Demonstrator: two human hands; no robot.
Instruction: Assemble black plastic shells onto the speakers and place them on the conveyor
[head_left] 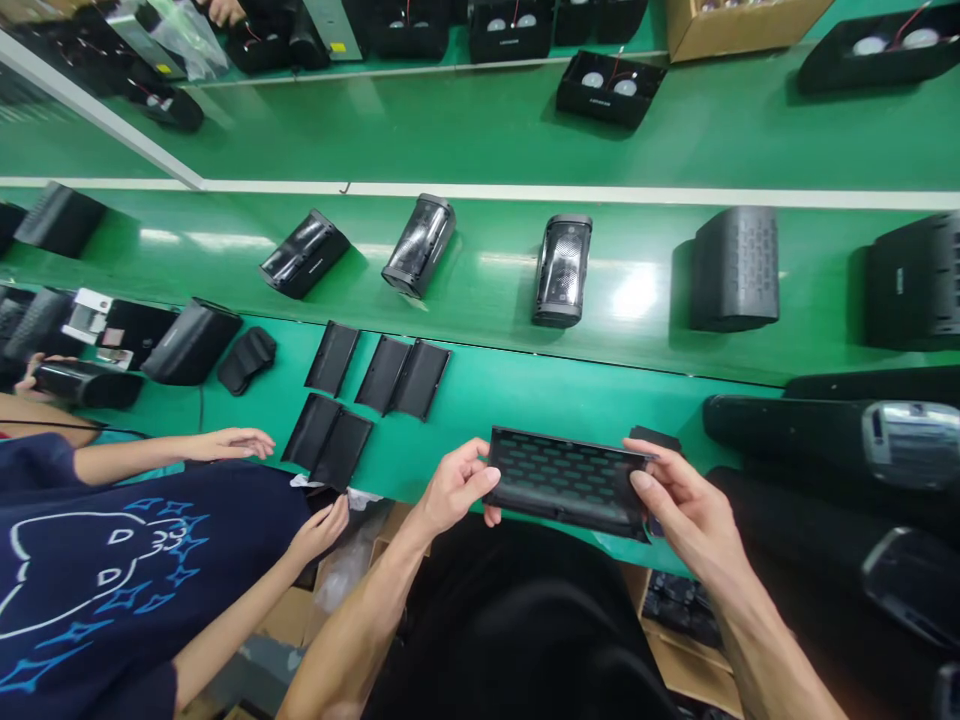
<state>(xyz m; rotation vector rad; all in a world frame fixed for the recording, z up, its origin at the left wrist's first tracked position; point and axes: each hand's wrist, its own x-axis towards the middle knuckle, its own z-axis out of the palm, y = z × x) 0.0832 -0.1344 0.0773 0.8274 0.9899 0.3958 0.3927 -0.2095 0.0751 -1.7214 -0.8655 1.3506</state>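
Observation:
A black slotted speaker grille (pixel 566 478) is held up between both my hands over the near edge of the green bench. My left hand (pixel 459 487) pinches its left end, thumb on top. At the right end, my right hand (pixel 679 500) grips it between thumb and fingers. Green shows through the rows of slots. A small dark piece (pixel 654 437) lies just behind my right fingers, partly hidden. To the left on the bench rest several black curved panels, among them a pair (pixel 403 377) side by side and a single one (pixel 332 358).
Beyond the bench runs a green conveyor (pixel 480 260) carrying black speakers, such as one with a shiny front (pixel 562 270). A co-worker's hands (pixel 322 525) are at the panels on my left. Large black housings (pixel 795 430) crowd my right. Cardboard boxes (pixel 690 660) sit below.

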